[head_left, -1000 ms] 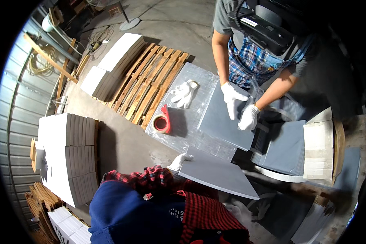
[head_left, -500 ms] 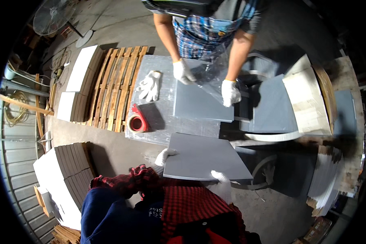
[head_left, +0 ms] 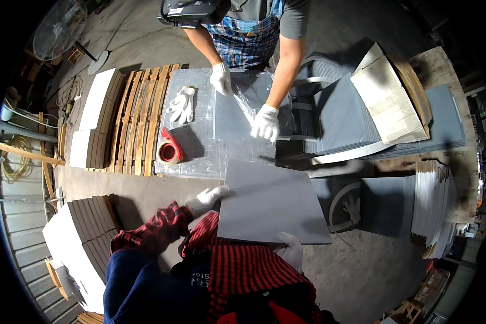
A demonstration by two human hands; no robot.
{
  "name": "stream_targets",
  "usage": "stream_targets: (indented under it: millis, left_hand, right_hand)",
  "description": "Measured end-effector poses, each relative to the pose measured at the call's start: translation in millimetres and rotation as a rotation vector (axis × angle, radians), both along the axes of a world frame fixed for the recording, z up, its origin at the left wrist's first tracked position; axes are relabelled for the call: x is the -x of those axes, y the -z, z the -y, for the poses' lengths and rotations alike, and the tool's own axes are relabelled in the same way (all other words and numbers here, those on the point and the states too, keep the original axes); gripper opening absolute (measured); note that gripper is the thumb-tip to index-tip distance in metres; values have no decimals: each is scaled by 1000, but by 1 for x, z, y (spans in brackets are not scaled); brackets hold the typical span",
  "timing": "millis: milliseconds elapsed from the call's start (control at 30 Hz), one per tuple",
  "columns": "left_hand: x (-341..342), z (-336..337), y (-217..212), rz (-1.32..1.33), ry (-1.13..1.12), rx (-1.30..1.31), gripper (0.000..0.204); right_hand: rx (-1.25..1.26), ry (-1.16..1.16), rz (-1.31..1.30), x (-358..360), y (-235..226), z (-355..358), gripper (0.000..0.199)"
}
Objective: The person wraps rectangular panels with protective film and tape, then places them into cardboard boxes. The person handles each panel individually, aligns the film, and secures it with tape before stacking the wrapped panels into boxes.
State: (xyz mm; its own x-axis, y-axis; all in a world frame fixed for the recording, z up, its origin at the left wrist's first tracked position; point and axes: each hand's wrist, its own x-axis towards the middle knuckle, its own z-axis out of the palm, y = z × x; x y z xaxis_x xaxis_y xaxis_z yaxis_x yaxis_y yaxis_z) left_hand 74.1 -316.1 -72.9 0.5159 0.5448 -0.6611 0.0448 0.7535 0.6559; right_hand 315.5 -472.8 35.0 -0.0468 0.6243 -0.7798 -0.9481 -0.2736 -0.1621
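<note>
At the centre of the frame, a grey tile (head_left: 270, 202) is held flat between two white-gloved hands. The left hand (head_left: 209, 197) is closed on the tile's left edge, fingers curled over the corner; the right hand (head_left: 291, 249) grips the near edge from below, only its knuckles showing.

Above it, at upper centre, a table covered in clear plastic film (head_left: 200, 146) carries a second grey tile (head_left: 243, 116), one red tape dispenser (head_left: 169, 151) at its lower left, and one pair of spare gloves (head_left: 181, 104) at its upper left. A co-worker's two gloved hands (head_left: 265, 123) press on that tile and the film.

At upper right, an open brown carton (head_left: 391, 97) leans on a stack of grey tiles (head_left: 340, 121). Two stacks of white boxes (head_left: 92, 121) lie beside a wooden pallet (head_left: 140, 119) at upper left; another pile of white boxes (head_left: 73, 245) sits at lower left. A stack of white-edged sheets (head_left: 432, 208) stands at right.
</note>
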Motion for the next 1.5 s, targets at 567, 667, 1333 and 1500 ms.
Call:
stream_targets:
  millis: [567,667,1333,1500]
  left_hand:
    - [-51,-155,11,-1012,555,-1608,51]
    - [-63,-188,21,-1069,856,-1516,61]
    - [-68,-329,69,-1020,997,-1502,61]
    - [-44,-314,56,-959,885,-1253,73]
  right_hand:
    - [157,-73,137,-6,13,46,32]
    - [238,-62,186,-9,22,44,29]
    - [238,-152,-20,-19,1,-11,35]
    - [21,-44,-172,-29,33,21,45]
